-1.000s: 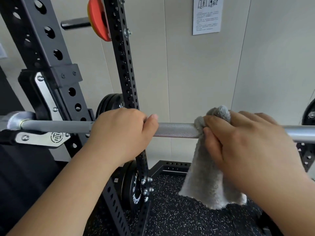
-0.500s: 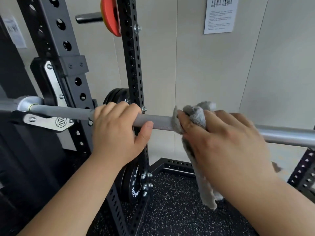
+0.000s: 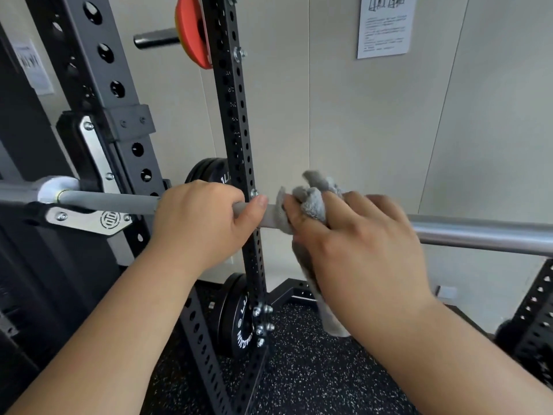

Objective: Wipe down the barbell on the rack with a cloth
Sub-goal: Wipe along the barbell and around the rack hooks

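A silver barbell [image 3: 478,232] lies across the view, resting on the rack's J-hook [image 3: 86,218] at the left. My left hand [image 3: 203,223] grips the bar just right of the hook, thumb underneath. Right beside it, my right hand [image 3: 359,247] holds a grey cloth [image 3: 311,199] wrapped over the bar; the cloth's tail hangs down behind my wrist. The two hands are almost touching.
Black perforated rack uprights [image 3: 236,139] stand behind the bar, with black weight plates [image 3: 239,319] stored low and a red plate [image 3: 191,31] on a peg above. Another upright [image 3: 535,319] is at lower right. Speckled rubber floor [image 3: 299,378] below; beige wall behind.
My right hand has slid the cloth leftward along the bar, closing the gap to my left hand. The view has also shifted a little.
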A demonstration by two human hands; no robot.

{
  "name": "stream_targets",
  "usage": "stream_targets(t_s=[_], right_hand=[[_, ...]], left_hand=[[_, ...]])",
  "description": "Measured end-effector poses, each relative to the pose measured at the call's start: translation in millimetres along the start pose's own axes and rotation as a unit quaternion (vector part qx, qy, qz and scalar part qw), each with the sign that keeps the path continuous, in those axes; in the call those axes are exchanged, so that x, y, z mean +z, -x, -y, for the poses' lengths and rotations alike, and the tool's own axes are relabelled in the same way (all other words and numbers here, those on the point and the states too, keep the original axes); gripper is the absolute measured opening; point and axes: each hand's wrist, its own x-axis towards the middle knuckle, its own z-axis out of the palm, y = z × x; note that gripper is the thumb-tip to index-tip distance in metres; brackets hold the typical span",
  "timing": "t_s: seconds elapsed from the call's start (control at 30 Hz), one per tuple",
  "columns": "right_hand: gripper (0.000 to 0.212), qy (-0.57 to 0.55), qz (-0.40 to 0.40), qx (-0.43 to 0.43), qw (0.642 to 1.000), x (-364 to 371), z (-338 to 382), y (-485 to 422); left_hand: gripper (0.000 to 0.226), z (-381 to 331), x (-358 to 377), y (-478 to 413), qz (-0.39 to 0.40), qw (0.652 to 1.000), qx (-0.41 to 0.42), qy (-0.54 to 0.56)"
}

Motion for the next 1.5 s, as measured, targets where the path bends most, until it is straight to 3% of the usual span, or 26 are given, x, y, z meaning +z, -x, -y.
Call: stream_targets(t_s=[0.07,0.27,0.37,0.47,0.67,0.73,0.87,1.0,1.13,1.3,1.4,1.5], right_hand=[[0.061,0.001,0.028,0.003,1.0,-3,-8,0],[0.015,0.018,-0.015,0.043,0.999,-20,-14,0],[0.052,0.01,0.028,0.008,1.0,-1,19,-16],[0.064,0.003,0.058,-0.014,0.998,4,24,-22],[0.02,-0.009,0.038,0.057,0.998,-22,9,-17],[0.022,0.011,0.049,0.04,0.998,-15,22,-28],[0.051,0.014,0.047,0.012,0.999,8,47,-36],[0.028,0.025,-0.008,0.05,0.998,-6,21,-15],[0.036,0.024,-0.018,0.127,0.991,-21,1,2],[0.032,0.028,-0.009,0.091,0.995,1,36,-16],[0.036,0.027,-0.002,0.052,0.998,-4,22,-13],[0.031,0.042,-0.012,0.082,0.996,-20,2,3]], left_hand=[[0.058,2,-2,2,-0.007,1.0,0.014,0.004],[0.046,12,7,13,-0.074,0.994,0.066,0.047],[0.033,10,15,24,-0.096,0.992,0.064,0.058],[0.037,16,24,42,-0.108,0.991,0.062,0.039],[0.051,21,25,37,-0.118,0.991,0.051,0.046],[0.053,18,27,30,-0.142,0.988,0.037,0.055],[0.052,17,27,27,-0.17,0.982,0.034,0.073],[0.056,18,21,23,-0.132,0.988,0.036,0.068],[0.052,18,23,21,-0.155,0.986,0.029,0.058],[0.054,14,18,15,-0.16,0.986,0.018,0.053],[0.051,17,15,8,-0.134,0.989,0.037,0.04],[0.052,17,10,4,-0.092,0.994,0.051,0.036]])
